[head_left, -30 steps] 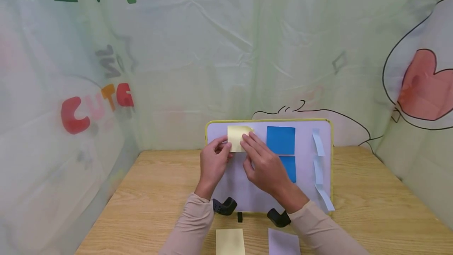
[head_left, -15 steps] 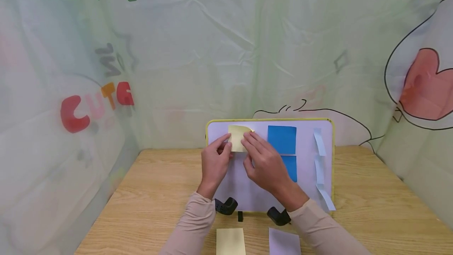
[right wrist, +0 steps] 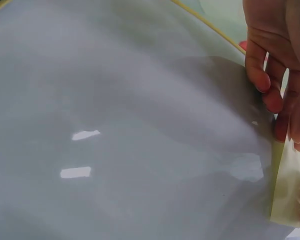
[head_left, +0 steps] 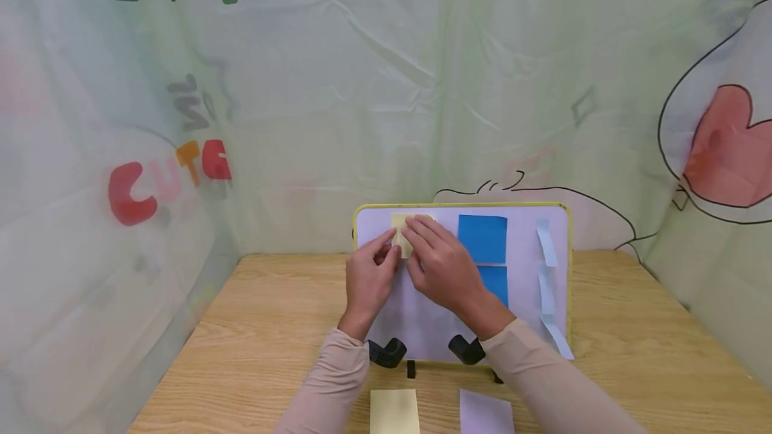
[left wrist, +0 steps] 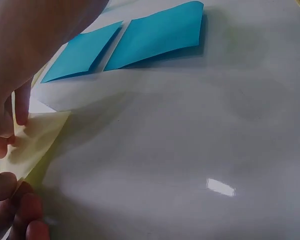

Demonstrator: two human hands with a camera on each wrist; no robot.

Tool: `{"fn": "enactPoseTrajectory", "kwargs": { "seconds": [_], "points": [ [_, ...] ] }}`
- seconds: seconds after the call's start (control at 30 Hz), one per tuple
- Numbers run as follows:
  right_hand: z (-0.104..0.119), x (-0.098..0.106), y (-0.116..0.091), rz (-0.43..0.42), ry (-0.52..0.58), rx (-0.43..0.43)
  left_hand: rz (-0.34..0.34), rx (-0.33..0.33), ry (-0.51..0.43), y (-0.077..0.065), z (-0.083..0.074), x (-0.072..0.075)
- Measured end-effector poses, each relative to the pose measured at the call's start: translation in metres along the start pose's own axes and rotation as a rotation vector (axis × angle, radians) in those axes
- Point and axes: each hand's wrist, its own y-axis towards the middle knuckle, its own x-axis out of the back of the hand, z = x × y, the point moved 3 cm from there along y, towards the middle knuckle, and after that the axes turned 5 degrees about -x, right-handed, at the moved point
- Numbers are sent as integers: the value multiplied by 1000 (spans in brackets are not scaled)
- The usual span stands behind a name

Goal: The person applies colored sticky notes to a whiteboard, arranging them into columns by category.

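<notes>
A pale yellow sticky note [head_left: 399, 221] lies against the upper left of a whiteboard [head_left: 422, 337] with a yellow rim. My left hand [head_left: 369, 280] pinches the note's left edge between thumb and fingers; the right wrist view shows this grip close up, with the note [right wrist: 286, 197] hanging from the fingertips. My right hand [head_left: 443, 263] lays its extended fingers over the note's right part and hides much of it. In the left wrist view a free corner of the note stands off the board. Two blue sticky notes [head_left: 482, 240] are stuck one above the other to the right.
Several light blue paper strips [head_left: 546, 243] hang down the board's right side. In front, a yellow sticky pad [head_left: 394, 412] and a purple one [head_left: 486, 412] lie on the wooden table [head_left: 271, 327]. A printed curtain [head_left: 338, 119] closes off the back.
My right hand has slid left and slightly up across the yellow note, covering more of it and its curled upper right corner. The left hand keeps its pinch at nearly the same spot.
</notes>
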Motion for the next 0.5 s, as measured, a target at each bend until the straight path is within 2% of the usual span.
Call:
{"fn": "enactPoseTrajectory", "kwargs": {
  "seconds": [0.13,0.37,0.5],
  "points": [
    [0,-3,2,-7,-5,25,4,0,4,0,1,0],
    [0,-11,10,0,-3,145,-25,-17,33,1,5,2],
    [-4,-11,11,32,-10,128,-10,2,17,2,6,1]
  ]
}}
